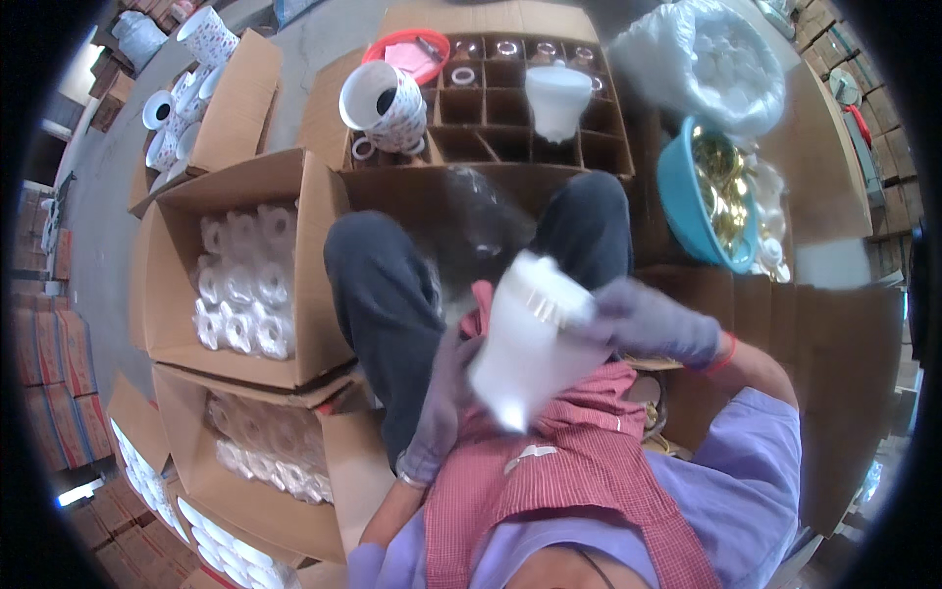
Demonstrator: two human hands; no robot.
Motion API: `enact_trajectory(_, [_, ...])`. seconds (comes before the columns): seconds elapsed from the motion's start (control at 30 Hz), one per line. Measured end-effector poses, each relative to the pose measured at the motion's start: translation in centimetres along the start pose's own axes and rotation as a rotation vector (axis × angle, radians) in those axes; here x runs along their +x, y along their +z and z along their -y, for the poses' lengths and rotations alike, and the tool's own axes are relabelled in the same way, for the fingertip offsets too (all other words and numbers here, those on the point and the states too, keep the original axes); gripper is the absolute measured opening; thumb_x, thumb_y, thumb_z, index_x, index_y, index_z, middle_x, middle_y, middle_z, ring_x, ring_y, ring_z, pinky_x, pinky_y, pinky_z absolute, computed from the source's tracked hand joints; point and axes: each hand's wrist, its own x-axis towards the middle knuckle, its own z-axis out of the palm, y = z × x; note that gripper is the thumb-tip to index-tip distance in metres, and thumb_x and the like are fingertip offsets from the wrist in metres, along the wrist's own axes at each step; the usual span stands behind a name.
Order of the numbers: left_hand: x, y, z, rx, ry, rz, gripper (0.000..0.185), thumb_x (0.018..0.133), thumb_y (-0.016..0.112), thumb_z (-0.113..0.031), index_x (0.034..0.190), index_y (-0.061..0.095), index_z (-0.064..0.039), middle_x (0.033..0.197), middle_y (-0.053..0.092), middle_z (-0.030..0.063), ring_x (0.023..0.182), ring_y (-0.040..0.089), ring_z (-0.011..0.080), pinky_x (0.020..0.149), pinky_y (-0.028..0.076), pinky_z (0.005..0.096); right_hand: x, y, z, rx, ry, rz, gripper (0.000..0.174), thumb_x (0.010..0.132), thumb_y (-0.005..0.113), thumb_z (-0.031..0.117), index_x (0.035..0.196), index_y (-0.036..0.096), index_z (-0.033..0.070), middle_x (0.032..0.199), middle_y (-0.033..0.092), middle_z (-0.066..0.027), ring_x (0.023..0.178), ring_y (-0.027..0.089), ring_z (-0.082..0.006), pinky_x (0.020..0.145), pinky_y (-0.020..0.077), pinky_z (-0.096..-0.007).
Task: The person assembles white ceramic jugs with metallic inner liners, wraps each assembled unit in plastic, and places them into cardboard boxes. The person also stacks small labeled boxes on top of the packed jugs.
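A white, translucent, vase-shaped vessel (526,346) is held tilted over my lap, its wide end with a shiny band up and its pointed tip down. My gloved left hand (445,401) is around its left side. At the banded end, the fingers of my gloved right hand (651,324) grip it; motion blurs them. Beyond my knees, a similar white vessel (558,99) rests on a cardboard box with dividers (508,110), whose compartments hold several glass pieces. Patterned cups (383,107), one stacked in another, lean at that box's left.
A blue basin (681,199) with gold-coloured shiny parts stands at right, below a plastic bag (655,59) of white pieces. A red dish (408,51) lies beyond the cups. Open cartons (320,272) of plastic-wrapped white pieces stand at left, near a carton (243,110) of patterned cups.
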Motion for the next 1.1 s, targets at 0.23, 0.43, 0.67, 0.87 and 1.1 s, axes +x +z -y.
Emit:
enact_trajectory(0.23, [9.0, -4.4, -9.7, 1.037, 0.430, -0.117, 0.134, 0.064, 0.090, -0.027, 0.153, -0.007, -0.001, 0.153, 0.019, 0.0265, 0.134, 0.039, 0.0386, 0.108, 0.039, 0.0474, 8.6, -3.6, 8.5, 0.670, -0.352, -0.179, 0.041, 0.096, 0.062, 0.035, 0.110, 0.067, -0.003, 0.096, 0.070, -0.0048, 0.084, 0.066, -0.0094, 0.075, 0.0528, -0.0237])
enact_trajectory(0.43, [12.2, -14.8, -9.3, 0.738, 0.484, -0.946, 0.080, 0.085, 0.065, -0.036, 0.148, 0.027, -0.005, 0.146, 0.037, 0.0192, 0.129, 0.044, 0.0351, 0.106, 0.037, 0.0479, 26.8, -12.4, 10.2, 0.020, -0.685, -0.591, 0.078, 0.092, 0.048, 0.063, 0.130, 0.051, -0.005, 0.120, 0.061, -0.0226, 0.114, 0.060, -0.0324, 0.101, 0.0461, -0.0399])
enact_trajectory(0.67, [15.7, -13.0, -14.5, 0.531, 0.673, -1.106, 0.075, 0.082, 0.072, -0.036, 0.140, 0.039, -0.003, 0.135, 0.048, 0.0197, 0.117, 0.054, 0.0333, 0.097, 0.045, 0.0432, 45.2, -16.9, 6.9, -0.925, -0.418, -0.506, 0.064, 0.081, 0.062, 0.052, 0.105, 0.064, -0.008, 0.107, 0.066, -0.0251, 0.105, 0.062, -0.0386, 0.091, 0.0488, -0.0426])
enact_trajectory(0.87, [15.9, -11.4, -16.4, 2.018, 0.423, -1.243, 0.071, 0.079, 0.079, -0.036, 0.134, 0.049, -0.002, 0.125, 0.058, 0.0201, 0.108, 0.062, 0.0319, 0.089, 0.052, 0.0392, 44.0, -30.2, -4.8, -0.072, -0.182, -0.805, 0.020, 0.079, 0.063, 0.015, 0.081, 0.070, -0.004, 0.084, 0.071, -0.0166, 0.073, 0.068, -0.0333, 0.070, 0.0559, -0.0399])
enact_trajectory(1.1, [15.6, -12.1, -16.4, 0.979, 0.523, -1.254, 0.071, 0.077, 0.082, -0.027, 0.133, 0.048, 0.000, 0.131, 0.055, 0.0178, 0.110, 0.062, 0.0302, 0.093, 0.052, 0.0421, 43.8, -22.5, -4.8, 0.107, 0.026, -0.883, 0.055, 0.085, 0.060, 0.018, 0.125, 0.042, -0.016, 0.111, 0.060, -0.0242, 0.098, 0.066, -0.0323, 0.075, 0.0583, -0.0392])
